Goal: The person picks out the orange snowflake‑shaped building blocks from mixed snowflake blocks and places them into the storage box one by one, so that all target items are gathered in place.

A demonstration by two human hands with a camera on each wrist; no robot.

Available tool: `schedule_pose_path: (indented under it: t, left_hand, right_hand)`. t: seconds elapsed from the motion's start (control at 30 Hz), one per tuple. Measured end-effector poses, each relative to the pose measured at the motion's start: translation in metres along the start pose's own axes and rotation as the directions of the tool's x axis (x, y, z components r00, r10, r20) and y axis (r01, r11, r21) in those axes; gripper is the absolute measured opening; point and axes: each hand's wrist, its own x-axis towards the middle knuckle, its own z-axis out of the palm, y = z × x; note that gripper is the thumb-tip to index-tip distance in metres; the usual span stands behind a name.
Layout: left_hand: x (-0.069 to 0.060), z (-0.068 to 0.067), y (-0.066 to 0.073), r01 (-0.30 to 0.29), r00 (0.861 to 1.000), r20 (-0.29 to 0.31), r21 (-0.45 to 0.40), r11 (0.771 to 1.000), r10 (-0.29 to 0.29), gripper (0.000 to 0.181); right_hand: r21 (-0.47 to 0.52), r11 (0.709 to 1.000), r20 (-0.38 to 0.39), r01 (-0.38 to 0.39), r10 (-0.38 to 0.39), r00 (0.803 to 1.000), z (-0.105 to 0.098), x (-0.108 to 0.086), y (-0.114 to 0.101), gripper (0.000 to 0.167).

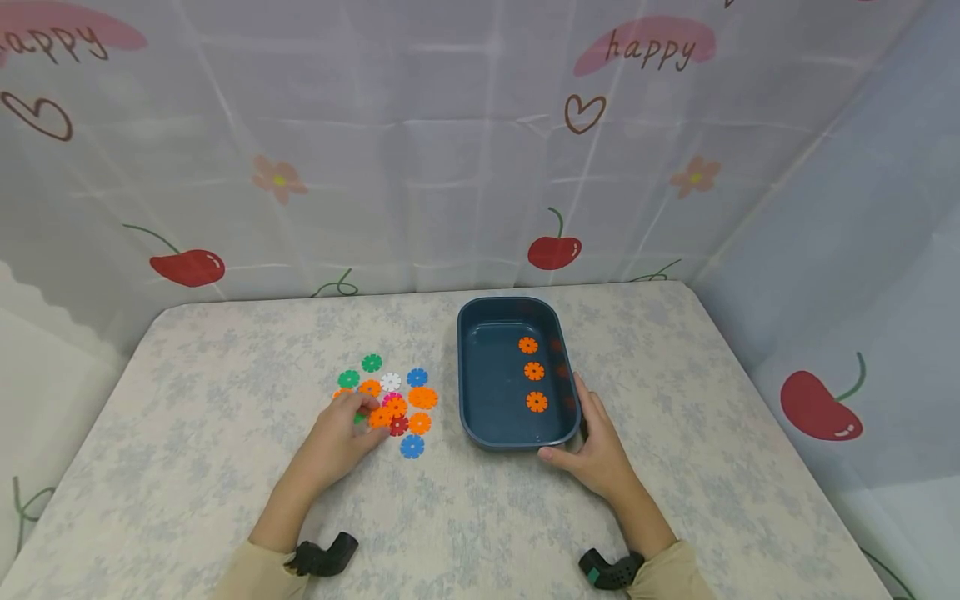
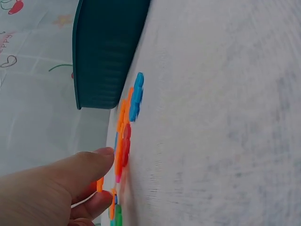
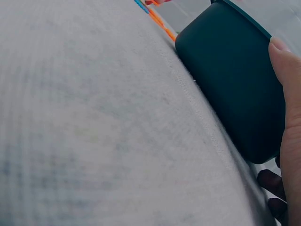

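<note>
A: What has the left hand [image 1: 327,454] got hold of?

B: Its thumb and finger are nearly closed, pinching an orange disc [image 1: 380,417] at the near-left edge of a loose pile.

A: What else lies in that pile?

B: More notched discs, some overlapping: a white disc [image 1: 391,381], a red disc [image 1: 399,427], green, blue and pink ones, and other orange ones. They're all on the bench [image 1: 202,417], left of the dark blue tray [image 1: 487,392].

A: And the right hand [image 1: 602,458]?

B: It grips the tray's near right corner, thumb at the near side and fingers bent round the right side.

A: Anything in the tray?

B: Three orange discs [image 1: 534,371], set apart in a row along its right half.

A: What's behind the bench?

B: A pale curtain [image 1: 450,192] printed with cherries, hearts and flowers.
</note>
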Motion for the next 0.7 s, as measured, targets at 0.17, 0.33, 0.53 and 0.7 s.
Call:
schedule_pose_path:
  t: [0.17, 0.33, 0.53, 0.7]
  left_hand:
    - [0.000, -0.004, 0.010, -0.024, 1.000, -0.020, -0.014, 1.000, 0.023, 0.040]
    - [-0.001, -0.009, 0.027, -0.073, 0.997, -0.028, -0.050, 0.996, 0.072, 0.038]
    - [0.003, -0.014, 0.055, -0.108, 0.994, -0.009, -0.105, 0.989, 0.108, 0.039]
    - [0.011, -0.012, 0.077, -0.144, 0.988, 0.031, -0.118, 0.982, 0.149, 0.039]
  right_hand:
    - [0.010, 1.000, -0.003, 0.003, -0.003, 1.000, 0.001, 0.000, 0.002, 0.124]
    - [0.005, 1.000, -0.002, 0.011, -0.011, 1.000, 0.000, -0.001, 0.001, 0.124]
    - [0.020, 0.999, 0.000, 0.026, -0.026, 1.000, -0.001, -0.001, -0.001, 0.124]
    - [0.009, 1.000, 0.003, 0.021, -0.021, 1.000, -0.001, 0.000, 0.000, 0.124]
